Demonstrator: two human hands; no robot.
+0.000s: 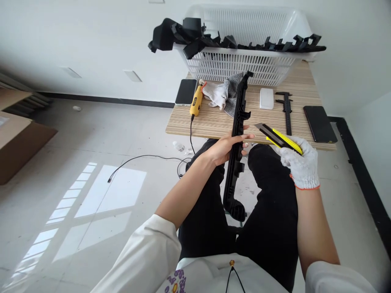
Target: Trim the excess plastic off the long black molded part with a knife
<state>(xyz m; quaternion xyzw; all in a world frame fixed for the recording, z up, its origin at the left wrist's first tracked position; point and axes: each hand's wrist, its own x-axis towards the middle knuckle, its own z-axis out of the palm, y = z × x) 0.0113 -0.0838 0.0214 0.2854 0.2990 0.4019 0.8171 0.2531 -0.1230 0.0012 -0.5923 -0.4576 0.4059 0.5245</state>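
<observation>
My bare left hand point(224, 148) is wrapped round the middle of a long black plastic part point(234, 171). The part slants over my lap, its top end above the table and its curved lower end between my knees. In a white knitted glove with an orange cuff, my right hand point(301, 162) grips a yellow and black utility knife point(282, 140). The blade is out and points left toward the part, with a gap between them.
On the wooden table point(210, 126) are a yellow corded tool point(196, 100), a white glove point(216, 94), a caliper point(287, 112), a white box point(266, 99) and two phones. Behind them, black parts lie across a white basket point(238, 65). A cable point(143, 156) trails on the floor.
</observation>
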